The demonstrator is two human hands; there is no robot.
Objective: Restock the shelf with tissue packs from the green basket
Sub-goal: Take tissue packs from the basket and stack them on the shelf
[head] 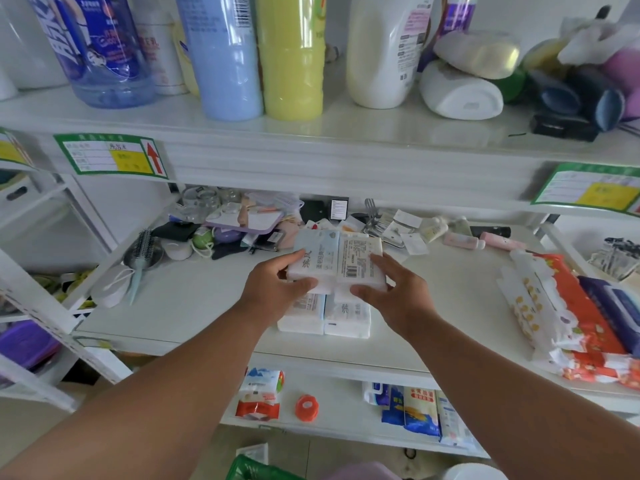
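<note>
A white middle shelf (194, 306) carries two tissue packs (323, 315) side by side near its front edge, a hairbrush (140, 263) at left, small clutter (242, 223) along the back, and orange-and-white wrapped packs (561, 313) at right.

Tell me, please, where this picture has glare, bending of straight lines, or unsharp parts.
Head view: glare streaks on the yellow bottle and blue bottle; the upper shelf edge bows from wide-angle distortion; small print on the tissue packs held by both hands is soft.
</note>
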